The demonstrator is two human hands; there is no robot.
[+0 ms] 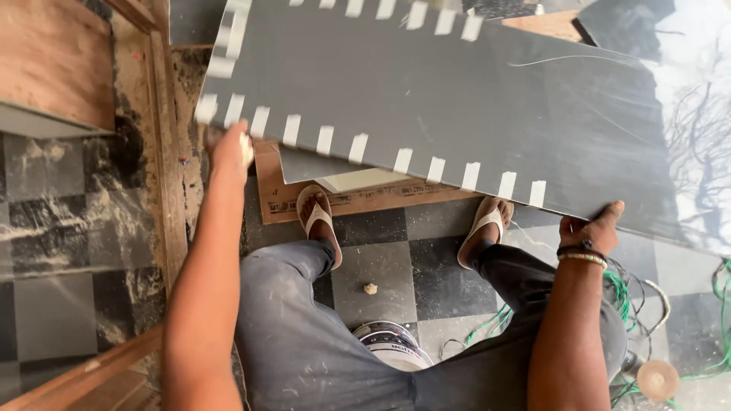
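A large dark grey panel (457, 99) with strips of pale tape along its edges lies tilted in front of me, above my knees. My left hand (231, 152) reaches to the panel's near left corner and pinches a small pale piece, likely tape, at the edge. My right hand (590, 228), with bracelets on the wrist, grips the panel's near right edge from below. I am seated, legs in grey trousers, feet in sandals under the panel.
A brown cardboard sheet (274, 199) lies on the checkered floor under the panel. A white bucket (392, 344) stands between my legs. Green and white wires (632, 301) and a tape roll (657, 379) lie at right. Wooden frame pieces (171, 190) run along the left.
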